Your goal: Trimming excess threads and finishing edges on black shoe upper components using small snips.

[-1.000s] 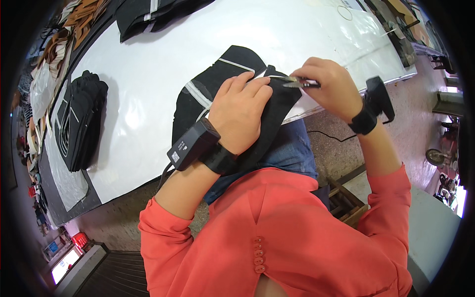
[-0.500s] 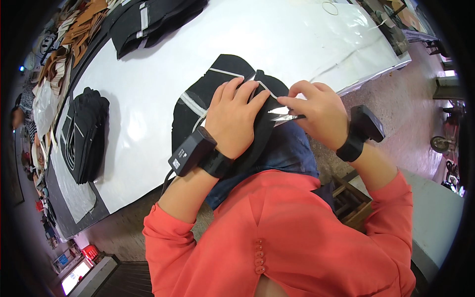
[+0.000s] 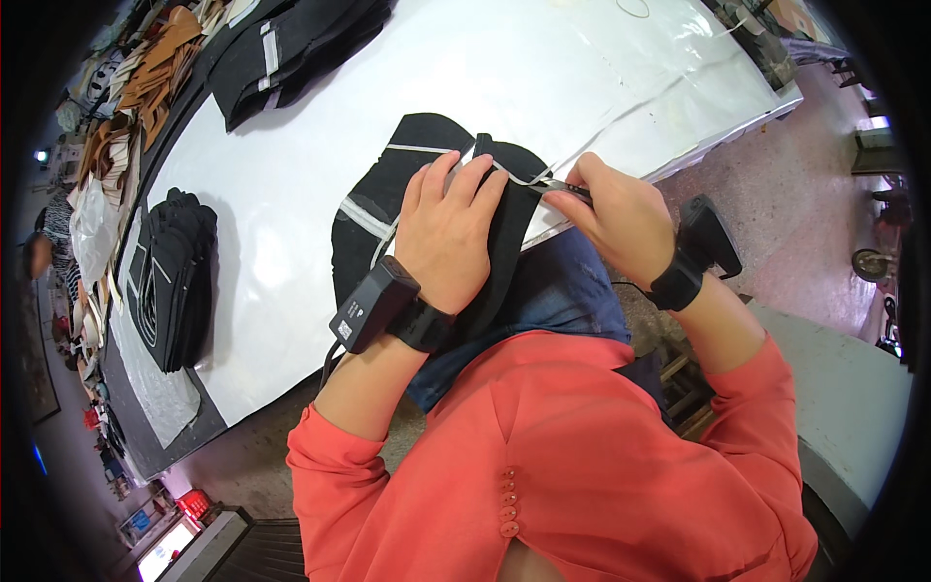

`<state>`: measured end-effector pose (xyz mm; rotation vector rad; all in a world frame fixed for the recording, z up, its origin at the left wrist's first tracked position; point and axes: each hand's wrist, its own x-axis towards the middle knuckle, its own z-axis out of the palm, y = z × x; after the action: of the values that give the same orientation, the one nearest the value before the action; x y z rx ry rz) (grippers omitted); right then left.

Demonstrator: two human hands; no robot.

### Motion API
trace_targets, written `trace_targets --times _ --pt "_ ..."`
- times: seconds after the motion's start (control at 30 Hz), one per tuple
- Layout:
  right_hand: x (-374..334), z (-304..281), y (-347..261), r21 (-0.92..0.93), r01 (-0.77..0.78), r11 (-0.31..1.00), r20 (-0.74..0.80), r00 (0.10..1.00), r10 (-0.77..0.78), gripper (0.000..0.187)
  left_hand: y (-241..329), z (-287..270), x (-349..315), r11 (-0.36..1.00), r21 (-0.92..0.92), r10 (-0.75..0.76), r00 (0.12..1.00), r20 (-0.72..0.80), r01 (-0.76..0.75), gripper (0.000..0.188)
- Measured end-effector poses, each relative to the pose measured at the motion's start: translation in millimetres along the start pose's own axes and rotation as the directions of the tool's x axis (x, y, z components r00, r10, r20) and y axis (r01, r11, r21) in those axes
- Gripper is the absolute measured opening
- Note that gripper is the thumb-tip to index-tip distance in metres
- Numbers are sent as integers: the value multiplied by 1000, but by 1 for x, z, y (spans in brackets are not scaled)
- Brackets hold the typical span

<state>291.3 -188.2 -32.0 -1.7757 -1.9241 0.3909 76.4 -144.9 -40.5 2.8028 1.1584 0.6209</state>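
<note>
My left hand (image 3: 446,228) lies flat with fingers spread, pressing a black padded fabric piece (image 3: 364,179) onto the white tabletop. White strips cross this piece, and a narrow white tape (image 3: 524,179) runs from under my fingertips toward the right. My right hand (image 3: 621,215) is closed around thread snips (image 3: 564,188), just beyond the piece's right edge. Their tips meet the tape; whether the blades are apart is too small to tell. The near edge of the piece hangs over my lap.
A stack of black pieces (image 3: 175,281) lies on the table at left, and a larger black pile (image 3: 291,58) at the far left. Brown and cream scraps (image 3: 160,78) line the left side. A thin white strip (image 3: 630,107) trails across the table (image 3: 543,58) toward far right.
The snips have swung up from pointing left with blades spread to the tape at the piece's edge. My right fingertips have left the tape. My left hand stays on the fabric.
</note>
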Motion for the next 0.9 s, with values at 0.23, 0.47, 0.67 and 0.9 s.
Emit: trace_targets --times 0.23,0.47,0.67,0.9 --pt "3 3 1 -3 -62 998 22 998 62 34 1 -2 2 1000 1 8 998 69 -8 42" --pt "13 -9 6 317 -176 932 63 984 164 33 22 -13 -3 999 52 -12 985 175 3 52" --pt "25 -15 -10 446 -125 887 82 992 98 34 11 -44 -25 986 34 -166 963 212 163 62" --pt "38 -3 -20 341 159 927 215 946 -241 18 -18 -107 -105 847 -16 -531 847 29 532 10"
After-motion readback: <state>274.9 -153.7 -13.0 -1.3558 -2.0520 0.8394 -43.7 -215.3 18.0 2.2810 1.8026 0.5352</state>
